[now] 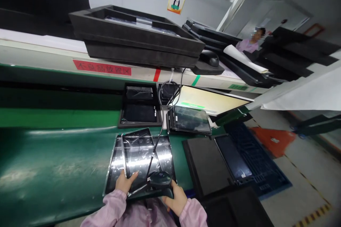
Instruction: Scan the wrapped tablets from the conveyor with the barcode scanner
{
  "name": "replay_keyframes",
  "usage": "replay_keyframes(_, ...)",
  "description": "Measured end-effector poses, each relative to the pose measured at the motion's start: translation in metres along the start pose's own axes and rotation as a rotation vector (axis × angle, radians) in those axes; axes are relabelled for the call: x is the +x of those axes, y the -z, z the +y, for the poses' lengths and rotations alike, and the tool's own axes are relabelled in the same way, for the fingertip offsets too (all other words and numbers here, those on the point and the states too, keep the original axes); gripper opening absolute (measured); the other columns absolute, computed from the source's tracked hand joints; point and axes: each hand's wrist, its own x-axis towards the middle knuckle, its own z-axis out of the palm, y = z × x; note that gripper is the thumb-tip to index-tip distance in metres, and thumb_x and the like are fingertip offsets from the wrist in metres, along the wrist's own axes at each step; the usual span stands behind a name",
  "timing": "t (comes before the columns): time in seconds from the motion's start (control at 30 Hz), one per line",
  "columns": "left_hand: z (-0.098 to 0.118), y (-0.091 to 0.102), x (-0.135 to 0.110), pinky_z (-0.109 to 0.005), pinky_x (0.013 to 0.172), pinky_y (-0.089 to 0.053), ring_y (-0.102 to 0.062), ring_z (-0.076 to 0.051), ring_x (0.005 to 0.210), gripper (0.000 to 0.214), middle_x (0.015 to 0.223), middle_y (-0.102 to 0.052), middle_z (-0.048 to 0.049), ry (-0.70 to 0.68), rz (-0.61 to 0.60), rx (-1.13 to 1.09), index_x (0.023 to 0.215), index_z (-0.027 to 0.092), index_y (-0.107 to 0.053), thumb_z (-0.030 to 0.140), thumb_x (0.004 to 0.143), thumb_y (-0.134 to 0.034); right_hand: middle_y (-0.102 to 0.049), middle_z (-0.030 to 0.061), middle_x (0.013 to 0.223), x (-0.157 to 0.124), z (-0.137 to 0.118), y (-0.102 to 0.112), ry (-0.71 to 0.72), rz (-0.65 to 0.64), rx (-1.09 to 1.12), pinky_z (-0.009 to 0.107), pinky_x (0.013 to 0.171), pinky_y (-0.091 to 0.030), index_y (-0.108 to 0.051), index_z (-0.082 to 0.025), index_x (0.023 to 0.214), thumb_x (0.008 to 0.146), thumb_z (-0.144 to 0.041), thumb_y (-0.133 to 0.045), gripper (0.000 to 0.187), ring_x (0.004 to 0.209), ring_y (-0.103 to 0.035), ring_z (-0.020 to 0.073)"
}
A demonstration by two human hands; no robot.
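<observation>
Head view, looking forward and down across a green desk (53,170). Left hand (124,182) rests on the near edge of a glossy tablet panel (138,154), fingers curled over its rim in a light grip, apparently to steady it flat and face-up. Panel lies at 12 o'clock from the hands, overlapping further film-wrapped panels (166,156) spread beneath it. Right hand (176,198) is clenched round the handle of a barcode scanner (160,180), whose head points toward the panel at about 11 o'clock; its cable (157,138) runs up the desk toward the monitor (210,101), which lies tilted at 1 o'clock. Beside the monitor, a stack of tablets (190,120) stands within reach. Foam tray (140,108) at 12 o'clock holds dark panels in separate compartments, presumably to keep their faces apart. Larger black foam trays (138,37) sit on the raised shelf behind. Dark flat trays (206,165) lie at 3 o'clock. Another person (252,44) is far off at 2 o'clock.
</observation>
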Motion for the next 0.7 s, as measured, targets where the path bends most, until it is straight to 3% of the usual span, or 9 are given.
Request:
replay_keyframes(0.47, -0.001, 0.002, 0.003, -0.037, 0.080, -0.046, -0.061, -0.032, 0.094, 0.052, 0.088, -0.066, -0.0136, 0.023, 0.005, -0.007, 0.080, 0.023, -0.044, 0.067, 0.054, -0.053, -0.057, -0.0034, 0.057, 0.002, 0.001, 0.010, 0.015, -0.001, 0.007, 0.026, 0.044, -0.048, -0.046, -0.015, 0.100, 0.064, -0.028, -0.053, 0.039, 0.042, -0.058, 0.0150)
replay_keyframes(0.7, 0.002, 0.004, 0.002, -0.041, 0.082, -0.045, -0.061, -0.035, 0.093, 0.056, 0.088, -0.065, -0.0164, 0.025, -0.027, -0.008, 0.082, 0.020, -0.045, 0.068, 0.054, -0.053, -0.057, -0.0031, 0.059, 0.001, 0.000, 0.010, 0.031, -0.011, 0.018, 0.026, 0.042, -0.046, -0.047, -0.015, 0.099, 0.063, -0.028, -0.053, 0.039, 0.040, -0.057, 0.0146)
